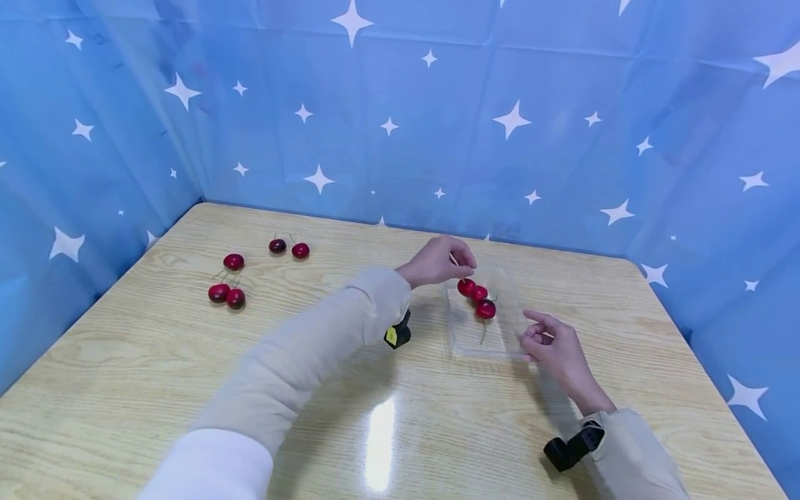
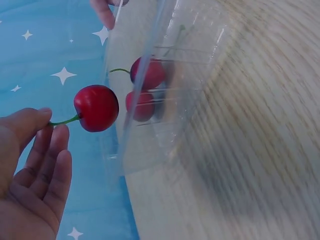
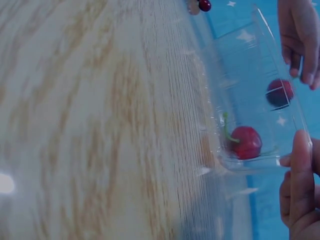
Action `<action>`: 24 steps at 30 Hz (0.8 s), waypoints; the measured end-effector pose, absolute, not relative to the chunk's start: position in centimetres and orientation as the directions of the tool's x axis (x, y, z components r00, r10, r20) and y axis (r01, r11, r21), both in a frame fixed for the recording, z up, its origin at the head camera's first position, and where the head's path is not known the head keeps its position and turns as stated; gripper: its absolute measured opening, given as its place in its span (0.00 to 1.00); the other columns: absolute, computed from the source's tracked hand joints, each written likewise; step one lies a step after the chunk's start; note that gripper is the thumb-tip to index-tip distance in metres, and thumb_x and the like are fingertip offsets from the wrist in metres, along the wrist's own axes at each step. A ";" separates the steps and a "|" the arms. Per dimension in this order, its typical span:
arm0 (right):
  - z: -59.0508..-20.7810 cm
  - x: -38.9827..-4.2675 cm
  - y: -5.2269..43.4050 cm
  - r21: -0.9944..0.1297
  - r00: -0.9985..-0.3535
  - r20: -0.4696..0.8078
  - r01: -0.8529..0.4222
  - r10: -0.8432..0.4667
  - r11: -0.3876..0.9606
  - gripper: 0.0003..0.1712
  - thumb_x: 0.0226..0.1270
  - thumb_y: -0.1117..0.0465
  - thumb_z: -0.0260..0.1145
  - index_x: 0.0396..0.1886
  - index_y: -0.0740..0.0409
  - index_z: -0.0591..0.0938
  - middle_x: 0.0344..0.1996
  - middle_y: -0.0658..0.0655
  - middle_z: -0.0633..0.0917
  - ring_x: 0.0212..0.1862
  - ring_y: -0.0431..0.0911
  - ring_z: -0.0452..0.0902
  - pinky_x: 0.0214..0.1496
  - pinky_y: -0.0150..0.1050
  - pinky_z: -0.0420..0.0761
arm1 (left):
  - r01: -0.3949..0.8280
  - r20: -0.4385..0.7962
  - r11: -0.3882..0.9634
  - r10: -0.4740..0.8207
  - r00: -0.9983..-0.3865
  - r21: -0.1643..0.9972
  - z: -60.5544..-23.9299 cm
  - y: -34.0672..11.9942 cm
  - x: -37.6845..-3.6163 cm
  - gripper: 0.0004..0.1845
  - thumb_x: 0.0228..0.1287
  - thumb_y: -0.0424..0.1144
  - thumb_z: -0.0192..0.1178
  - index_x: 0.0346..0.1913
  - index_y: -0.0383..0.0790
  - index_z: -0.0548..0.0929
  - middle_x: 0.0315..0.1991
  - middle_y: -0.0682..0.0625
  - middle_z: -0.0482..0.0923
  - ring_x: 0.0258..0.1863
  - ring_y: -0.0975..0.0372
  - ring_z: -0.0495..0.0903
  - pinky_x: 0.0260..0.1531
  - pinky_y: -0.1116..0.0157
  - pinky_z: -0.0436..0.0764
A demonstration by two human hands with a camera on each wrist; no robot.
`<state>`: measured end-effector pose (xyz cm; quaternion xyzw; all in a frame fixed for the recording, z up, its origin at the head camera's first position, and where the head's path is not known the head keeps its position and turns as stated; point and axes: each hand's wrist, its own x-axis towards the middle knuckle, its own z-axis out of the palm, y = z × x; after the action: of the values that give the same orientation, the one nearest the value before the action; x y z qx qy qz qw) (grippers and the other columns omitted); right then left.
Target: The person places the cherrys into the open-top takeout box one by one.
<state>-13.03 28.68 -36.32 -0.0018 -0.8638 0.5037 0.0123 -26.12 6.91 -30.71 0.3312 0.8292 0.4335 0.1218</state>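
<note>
By its green stem, a red cherry (image 2: 96, 108) hangs from the thumb and fingertips of my left hand (image 1: 439, 262). It is over the far left part of a clear plastic container (image 1: 459, 345). Inside the container lie two more cherries, one (image 1: 485, 310) with its stem toward me and one (image 2: 141, 106) beside it. My right hand (image 1: 556, 349) pinches the container's right rim between thumb and fingers. In the right wrist view, the thumb (image 3: 301, 157) lies along the near side of the rim.
On the left of the wooden table (image 1: 156, 361) lie several loose cherries: a cluster with one dark red cherry (image 1: 219, 292), and a pair with another cherry (image 1: 301, 251) farther back. A blue star-patterned curtain (image 1: 400, 160) stands behind the table and along its sides.
</note>
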 end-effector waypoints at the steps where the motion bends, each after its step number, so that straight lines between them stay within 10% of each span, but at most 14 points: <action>1: -36.3 -13.0 28.7 -0.871 -1.000 0.019 -0.009 0.015 0.492 0.27 0.59 0.71 0.57 0.59 0.73 0.63 0.31 0.59 0.72 0.25 0.36 0.72 0.28 0.33 0.78 | 0.441 0.078 0.405 0.660 -0.747 0.801 -30.9 7.1 -26.2 0.05 0.58 0.34 0.58 0.35 0.37 0.81 0.30 0.51 0.78 0.32 0.63 0.75 0.32 0.72 0.74; 24: -36.2 -13.1 28.6 -0.864 -1.000 0.015 -0.002 0.023 0.503 0.27 0.59 0.71 0.57 0.59 0.72 0.64 0.31 0.60 0.72 0.25 0.36 0.72 0.27 0.34 0.78 | 0.503 0.004 0.475 0.725 -0.689 0.722 -32.2 9.5 -26.6 0.04 0.57 0.33 0.59 0.34 0.38 0.83 0.29 0.54 0.79 0.30 0.67 0.75 0.31 0.75 0.72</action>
<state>-13.10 28.65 -36.23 -0.0060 -0.8668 0.4984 0.0123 -26.63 9.51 -32.19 0.3632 0.8449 0.3615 0.1533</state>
